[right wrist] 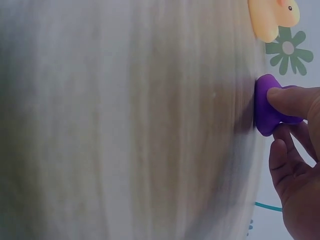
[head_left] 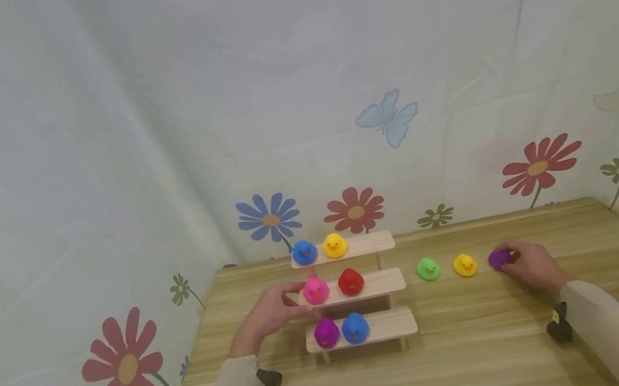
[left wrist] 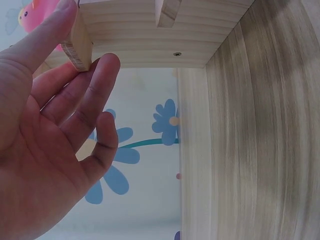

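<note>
Thumb and fingertips of the right hand [head_left: 533, 264] pinch a small, rounded violet toy duck [head_left: 497, 260] on the wood-grain tabletop [head_left: 466, 337], at the right end of a short row, just beside a yellow toy duck [head_left: 465, 265], with a light green toy duck [head_left: 428, 269] beyond. Left past both lies the pale wooden three-tier stand [head_left: 383, 282]. Well apart, the left hand [head_left: 271, 310] holds the stand's near middle-board end between thumb and fingers; whether that thumb touches the bright pink toy duck [head_left: 315, 291] is hard to tell.
</note>
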A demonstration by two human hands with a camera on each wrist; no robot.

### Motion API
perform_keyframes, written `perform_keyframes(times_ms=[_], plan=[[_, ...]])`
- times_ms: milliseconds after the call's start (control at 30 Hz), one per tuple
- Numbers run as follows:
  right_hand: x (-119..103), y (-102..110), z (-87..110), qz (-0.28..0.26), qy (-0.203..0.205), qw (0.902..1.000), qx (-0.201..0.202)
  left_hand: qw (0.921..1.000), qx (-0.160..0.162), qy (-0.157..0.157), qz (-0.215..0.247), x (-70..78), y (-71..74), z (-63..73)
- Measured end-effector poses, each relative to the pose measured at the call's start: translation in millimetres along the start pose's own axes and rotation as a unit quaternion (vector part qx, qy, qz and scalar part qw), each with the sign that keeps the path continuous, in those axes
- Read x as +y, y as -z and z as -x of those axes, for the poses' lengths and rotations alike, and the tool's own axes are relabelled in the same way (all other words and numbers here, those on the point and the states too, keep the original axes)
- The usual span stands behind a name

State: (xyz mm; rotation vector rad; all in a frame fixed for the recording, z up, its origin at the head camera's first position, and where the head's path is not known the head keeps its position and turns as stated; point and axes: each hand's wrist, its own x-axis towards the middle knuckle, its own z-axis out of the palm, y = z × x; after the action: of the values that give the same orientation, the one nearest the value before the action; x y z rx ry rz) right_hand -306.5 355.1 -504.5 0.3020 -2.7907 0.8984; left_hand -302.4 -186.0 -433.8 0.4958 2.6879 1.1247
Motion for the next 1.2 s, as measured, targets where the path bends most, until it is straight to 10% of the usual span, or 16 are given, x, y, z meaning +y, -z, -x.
perform_keyframes(times_ms=[867, 1200], plan=[[0, -1, -2.6, -0.005, 0.007, 1.0, 0.003, 0.9998, 0.013, -0.016, 0.003, -0.2, 0.7, 2.9], [-34, 10, -2.7, 0.045, 0.03, 0.9984, 0.017, 0.9997, 0.013, -0.018, -0.001, -0.9, 0.0, 2.2]])
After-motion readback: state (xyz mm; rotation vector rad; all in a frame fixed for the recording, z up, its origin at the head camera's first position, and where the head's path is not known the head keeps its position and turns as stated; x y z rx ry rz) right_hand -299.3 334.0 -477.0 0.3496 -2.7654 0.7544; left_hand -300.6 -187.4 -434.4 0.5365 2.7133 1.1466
